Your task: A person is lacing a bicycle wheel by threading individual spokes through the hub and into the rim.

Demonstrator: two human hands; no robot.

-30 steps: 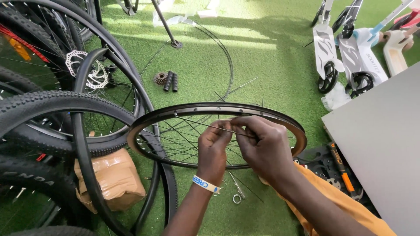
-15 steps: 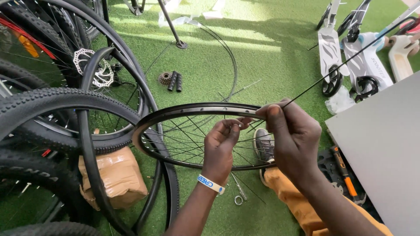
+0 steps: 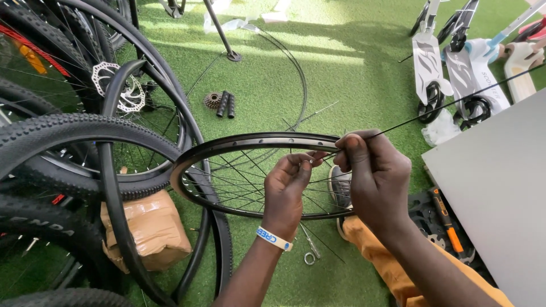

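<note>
A black bicycle wheel rim [image 3: 250, 140] with thin spokes lies flat in front of me over green turf. My left hand [image 3: 290, 187], with a white and blue wristband, pinches something small at the inner end of a spoke, inside the rim. My right hand [image 3: 375, 176] is closed on a long thin black spoke [image 3: 455, 104] that runs up and to the right, away from the rim. Both hands meet near the rim's right side.
Several knobby bicycle tyres [image 3: 68, 136] and a brake disc [image 3: 122, 85] crowd the left. A brown paper parcel [image 3: 151, 227] sits under them. Handlebar grips and a cog [image 3: 222, 104] lie on the turf beyond. Scooters [image 3: 455, 62] stand at the right, above a grey board [image 3: 500, 187] and an orange-handled tool [image 3: 446, 222].
My right hand has drawn the spoke out and up to the right, away from the rim's middle. My left hand stays at the spoke's inner end.
</note>
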